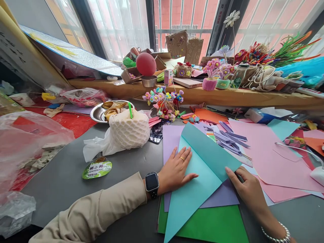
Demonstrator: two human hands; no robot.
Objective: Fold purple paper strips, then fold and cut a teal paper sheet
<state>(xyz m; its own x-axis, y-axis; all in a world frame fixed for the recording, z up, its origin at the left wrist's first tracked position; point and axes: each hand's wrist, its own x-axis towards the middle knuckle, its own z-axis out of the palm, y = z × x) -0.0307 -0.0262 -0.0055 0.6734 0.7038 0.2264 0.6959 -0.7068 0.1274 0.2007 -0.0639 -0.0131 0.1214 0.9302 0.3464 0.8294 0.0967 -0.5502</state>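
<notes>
A sheet of turquoise paper [196,189] lies slantwise before me, with its upper right part folded over along a diagonal crease. My left hand [176,170] rests flat on the paper, fingers spread, wearing a ring and a watch. At the right corner of the folded flap, my right hand [243,185] pinches the paper between thumb and curled fingers. Beneath it are purple paper [220,195] and green paper [212,224].
A coconut in white foam netting [129,130] with a green straw stands at left, near a metal plate [95,113] of peels. A phone [156,132] lies behind. Purple paper strips [231,138] and pink sheets [273,152] cover the right. Craft flowers [165,101] stand at the back.
</notes>
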